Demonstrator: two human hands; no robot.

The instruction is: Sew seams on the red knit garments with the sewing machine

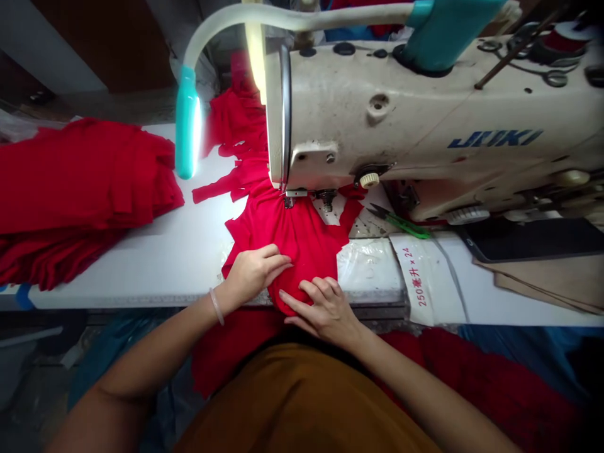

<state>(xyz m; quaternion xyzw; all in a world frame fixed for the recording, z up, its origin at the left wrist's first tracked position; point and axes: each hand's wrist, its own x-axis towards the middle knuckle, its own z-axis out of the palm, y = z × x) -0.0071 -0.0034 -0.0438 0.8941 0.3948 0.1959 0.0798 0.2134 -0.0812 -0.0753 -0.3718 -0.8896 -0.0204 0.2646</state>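
Note:
A piece of red fabric (292, 233) lies on the white table (179, 251) under the presser foot (295, 196) of a cream sewing machine (425, 126). My left hand (255, 270) rests flat on the cloth's left side, fingers stretched toward the middle, a thin bracelet on the wrist. My right hand (325, 308) lies at the table's front edge with its fingers extended onto the fabric's near fold. The two hands almost touch. More red fabric hangs off the table into my lap.
A pile of red fabric pieces (80, 189) sits at the left of the table, with more red strips (236, 126) behind the needle. A teal lamp (187, 123) hangs on a bent neck. Green-handled snips (401, 221), a dark phone (533, 239) and brown card (552, 277) lie at right.

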